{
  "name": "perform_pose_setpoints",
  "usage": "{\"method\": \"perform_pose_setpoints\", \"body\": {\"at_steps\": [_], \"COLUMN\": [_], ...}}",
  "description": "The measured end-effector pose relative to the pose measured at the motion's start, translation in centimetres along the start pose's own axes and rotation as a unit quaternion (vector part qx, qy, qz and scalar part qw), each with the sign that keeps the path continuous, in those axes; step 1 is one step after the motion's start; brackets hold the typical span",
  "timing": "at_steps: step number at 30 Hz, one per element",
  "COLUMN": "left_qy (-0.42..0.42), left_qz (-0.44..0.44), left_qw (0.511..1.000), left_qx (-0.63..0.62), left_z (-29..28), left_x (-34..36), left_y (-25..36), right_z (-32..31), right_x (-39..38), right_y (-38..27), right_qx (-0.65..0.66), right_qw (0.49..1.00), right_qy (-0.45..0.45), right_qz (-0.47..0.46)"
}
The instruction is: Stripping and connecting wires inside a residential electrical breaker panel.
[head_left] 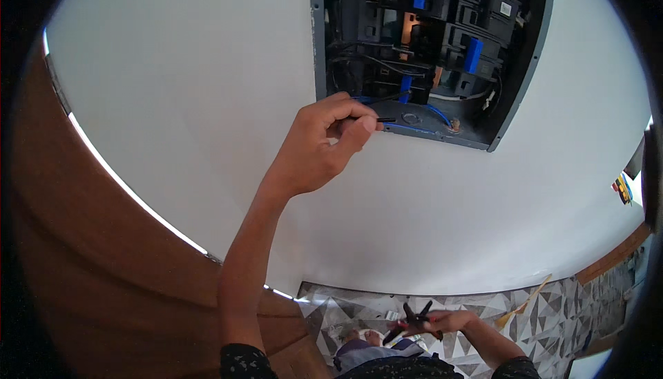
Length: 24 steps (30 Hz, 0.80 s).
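Observation:
My left hand [321,144] is raised to the lower edge of an open electrical panel [316,47] set in a white wall. Thumb and forefinger are pinched around a black wire [387,120], whose short end pokes out past the fingertips. Low down, in front of my body, my right hand [450,321] grips dark pliers [416,318] with some red on them. Their arms are spread in an X, and the fingers partly cover them. Inside the panel sit black circuit breakers [476,16], some with blue switches [473,55], among loose wires.
A blue wire [436,112] runs along the panel's bottom. Brown wooden boarding [124,241] curves along the left. Below lies a floor of grey patterned tiles [552,310], with a broom [528,299] by the wall. A small colourful item [622,190] shows at far right.

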<state>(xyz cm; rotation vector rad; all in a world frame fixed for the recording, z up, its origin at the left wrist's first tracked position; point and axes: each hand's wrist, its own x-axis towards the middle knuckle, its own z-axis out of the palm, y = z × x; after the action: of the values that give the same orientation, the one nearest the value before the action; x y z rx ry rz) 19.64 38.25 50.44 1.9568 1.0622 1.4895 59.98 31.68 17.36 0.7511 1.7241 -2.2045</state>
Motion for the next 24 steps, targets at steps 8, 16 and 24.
{"method": "perform_pose_setpoints", "body": {"at_steps": [8,16,24], "left_qy": [-0.010,-0.036,-0.084], "left_qz": [0.034,0.044,0.053], "left_qw": [0.999,0.998,0.989], "left_qx": [-0.021,0.030,0.106], "left_z": [-1.0,-1.2,-1.4], "left_x": [-0.5,0.7,1.2], "left_y": [-1.6,-1.6,-0.9], "right_z": [3.3,7.1,4.5], "right_x": [0.2,3.1,7.8], "right_y": [7.3,-3.7,-23.8], "right_qx": [0.191,0.020,-0.051], "right_qw": [0.961,0.997,0.816], "right_qy": [-0.012,-0.059,0.368], "right_qz": [0.201,-0.048,-0.443]}}
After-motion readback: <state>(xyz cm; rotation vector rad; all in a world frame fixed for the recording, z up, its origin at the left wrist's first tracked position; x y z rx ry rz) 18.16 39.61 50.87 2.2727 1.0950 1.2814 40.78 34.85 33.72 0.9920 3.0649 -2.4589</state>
